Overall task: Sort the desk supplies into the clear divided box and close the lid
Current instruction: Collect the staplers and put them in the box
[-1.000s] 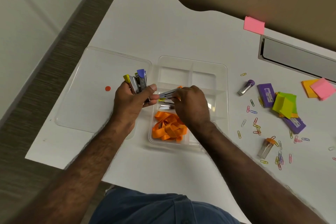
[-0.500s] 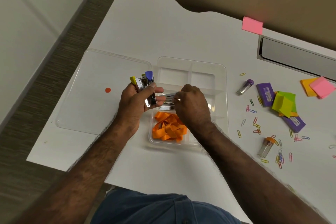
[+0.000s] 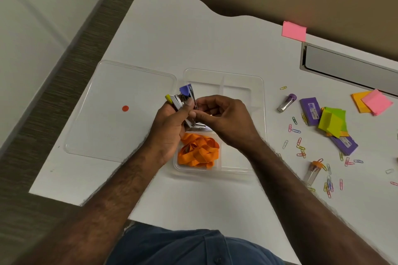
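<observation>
The clear divided box (image 3: 257, 97) sits mid-desk with orange rubber bands (image 3: 199, 154) in its near-left compartment. Its clear lid (image 3: 120, 109), marked with a red dot, lies flat to the left. My left hand (image 3: 170, 129) grips a bundle of small metal staplers (image 3: 183, 101) with yellow and purple ends, held upright over the box's left edge. My right hand (image 3: 224, 120) has its fingers curled and pinches the lower end of one stapler in that bundle. Another metal piece (image 3: 201, 128) lies in the box below the hands.
Right of the box lie scattered coloured paper clips (image 3: 300, 148), two small tubes (image 3: 286, 103) (image 3: 313, 171), purple staple boxes (image 3: 311, 111), green sticky notes (image 3: 332, 121), orange and pink notes (image 3: 373, 102). A pink note (image 3: 294, 30) and a grey cable tray (image 3: 349, 66) sit far right.
My left hand has lifted and tilted the stapler bundle more upright. My right hand rose from inside the box to meet the bundle and now pinches one stapler.
</observation>
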